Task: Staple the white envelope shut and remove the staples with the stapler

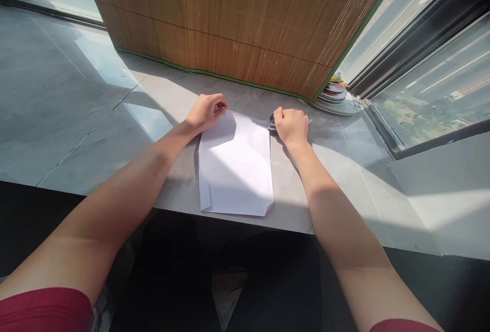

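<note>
A white sheet of paper (235, 168) with folded corners lies on the grey stone sill (95, 133), its near edge at the sill's front edge. My left hand (206, 111) pinches the sheet's far left corner, fingers closed on it. My right hand (291, 123) is curled in a fist at the far right corner, closed around a small dark object (271, 124) that I cannot make out, touching the paper's edge.
A bamboo blind (237, 20) with green trim hangs behind the paper. A stack of plates or discs (335, 98) sits at the back right by the window frame (413, 51). Sunlight falls across the sill; my dark-clothed lap is below its edge.
</note>
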`<state>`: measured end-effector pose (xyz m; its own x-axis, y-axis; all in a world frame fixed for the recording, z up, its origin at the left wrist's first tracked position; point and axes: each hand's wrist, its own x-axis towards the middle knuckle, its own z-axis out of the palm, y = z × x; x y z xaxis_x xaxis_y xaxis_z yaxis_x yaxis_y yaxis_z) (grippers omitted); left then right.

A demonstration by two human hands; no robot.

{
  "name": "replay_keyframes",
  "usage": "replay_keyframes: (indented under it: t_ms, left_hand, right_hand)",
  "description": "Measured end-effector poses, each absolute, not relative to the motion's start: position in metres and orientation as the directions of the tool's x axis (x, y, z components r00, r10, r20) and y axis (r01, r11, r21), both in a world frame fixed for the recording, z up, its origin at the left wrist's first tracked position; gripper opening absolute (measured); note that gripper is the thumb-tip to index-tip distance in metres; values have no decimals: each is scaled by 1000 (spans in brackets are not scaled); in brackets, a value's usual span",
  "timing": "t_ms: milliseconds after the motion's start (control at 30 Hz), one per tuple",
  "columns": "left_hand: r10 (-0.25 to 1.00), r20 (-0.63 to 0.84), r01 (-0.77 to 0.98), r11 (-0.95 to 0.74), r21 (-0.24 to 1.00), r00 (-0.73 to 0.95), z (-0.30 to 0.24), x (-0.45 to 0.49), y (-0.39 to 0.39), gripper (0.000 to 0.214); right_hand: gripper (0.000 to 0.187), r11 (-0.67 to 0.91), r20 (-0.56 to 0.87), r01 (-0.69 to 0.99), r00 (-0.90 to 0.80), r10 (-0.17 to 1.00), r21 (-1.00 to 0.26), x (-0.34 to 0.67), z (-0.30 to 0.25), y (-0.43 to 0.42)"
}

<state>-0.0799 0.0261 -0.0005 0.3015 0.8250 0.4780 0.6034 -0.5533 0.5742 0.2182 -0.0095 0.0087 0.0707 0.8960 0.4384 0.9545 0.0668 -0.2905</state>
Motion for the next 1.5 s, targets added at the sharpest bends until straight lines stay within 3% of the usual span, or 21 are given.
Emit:
replay_keyframes:
  t_ms: [500,967,1333,1500]
  left_hand:
    - [819,478,602,-563,566,317,1,-81,25,13]
    - [836,456,627,-536,565,305,2,-79,24,15]
    - [850,430,642,-516,567,304,2,-80,23,15]
    - [858,413,655,-503,563,305,1,-81,24,15]
  right_hand:
    - [54,101,407,948,31,913,-300,215,10,-10]
    - [55,78,306,996,-62,950,-40,208,14,-14]
    - [49,102,274,993,-80,958,-67,200,15,-18]
    - [45,95,275,995,-91,957,-1,196,11,-18]
